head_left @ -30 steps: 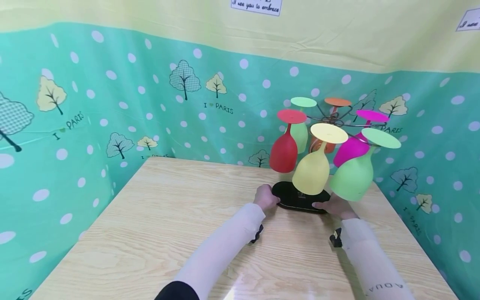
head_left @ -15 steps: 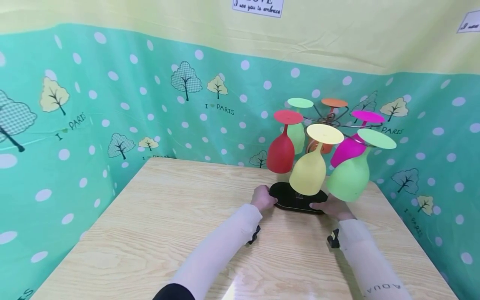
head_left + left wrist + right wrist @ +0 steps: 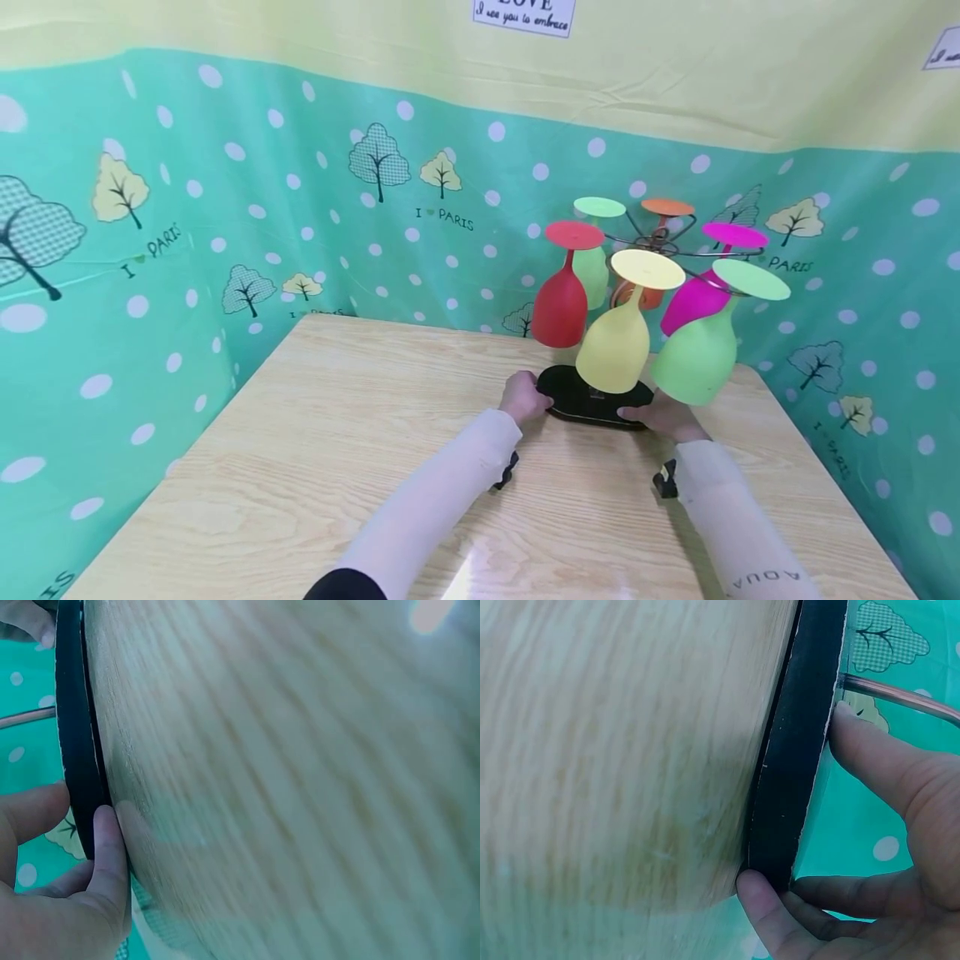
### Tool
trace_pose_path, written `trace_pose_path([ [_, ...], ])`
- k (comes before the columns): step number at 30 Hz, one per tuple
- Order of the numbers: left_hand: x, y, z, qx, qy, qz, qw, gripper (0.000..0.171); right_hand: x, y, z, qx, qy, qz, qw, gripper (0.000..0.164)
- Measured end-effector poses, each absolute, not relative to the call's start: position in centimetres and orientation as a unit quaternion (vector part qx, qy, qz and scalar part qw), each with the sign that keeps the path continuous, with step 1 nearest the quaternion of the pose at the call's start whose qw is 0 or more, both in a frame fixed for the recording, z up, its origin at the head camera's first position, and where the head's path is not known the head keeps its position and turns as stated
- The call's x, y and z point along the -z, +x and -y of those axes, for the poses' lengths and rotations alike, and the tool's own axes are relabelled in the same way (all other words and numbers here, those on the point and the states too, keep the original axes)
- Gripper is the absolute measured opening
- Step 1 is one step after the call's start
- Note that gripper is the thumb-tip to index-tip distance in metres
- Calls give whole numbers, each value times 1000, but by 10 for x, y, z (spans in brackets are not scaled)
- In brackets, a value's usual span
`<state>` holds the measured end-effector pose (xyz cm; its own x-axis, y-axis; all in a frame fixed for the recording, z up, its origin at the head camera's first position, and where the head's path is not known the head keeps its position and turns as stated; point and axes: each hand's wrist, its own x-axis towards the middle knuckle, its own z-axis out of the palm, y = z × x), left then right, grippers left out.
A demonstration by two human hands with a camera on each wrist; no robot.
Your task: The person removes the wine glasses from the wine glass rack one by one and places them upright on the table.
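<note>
Pinching the black base (image 3: 583, 408) of the goblet rack (image 3: 657, 242) with left hand (image 3: 527, 396) and right hand (image 3: 667, 415), far right on the counter (image 3: 375, 400), perhaps risking a topple through uneven tilting under top-heavy goblets (image 3: 613, 350).

Base (image 3: 572, 401): black. Goblets (image 3: 613, 350): red, yellow, magenta, orange, two light green. Table (image 3: 360, 392): pale wood grain. Curtain (image 3: 315, 208): teal, pale-dotted, tree-printed; yellow above.

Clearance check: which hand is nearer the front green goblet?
Right. The right hand appears just below the front green goblet, at the right end of the black base; the left hand is at its left end.
</note>
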<state>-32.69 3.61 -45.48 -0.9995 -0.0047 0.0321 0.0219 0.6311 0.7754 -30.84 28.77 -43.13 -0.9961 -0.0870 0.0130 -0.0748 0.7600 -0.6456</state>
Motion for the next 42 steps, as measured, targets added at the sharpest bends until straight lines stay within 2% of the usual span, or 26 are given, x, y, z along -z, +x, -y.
trace_pose_path([
  [6,456,-329,-35,431,-10,902,20,35,432,-310,-288,337,-35,-940,26,109],
  [22,459,-328,-22,444,-5,896,5,41,438,-310,-280,340,-75,-937,-29,108],
  [42,455,-326,-6,440,-4,898,0,41,438,-312,-266,343,-77,-936,-29,108],
])
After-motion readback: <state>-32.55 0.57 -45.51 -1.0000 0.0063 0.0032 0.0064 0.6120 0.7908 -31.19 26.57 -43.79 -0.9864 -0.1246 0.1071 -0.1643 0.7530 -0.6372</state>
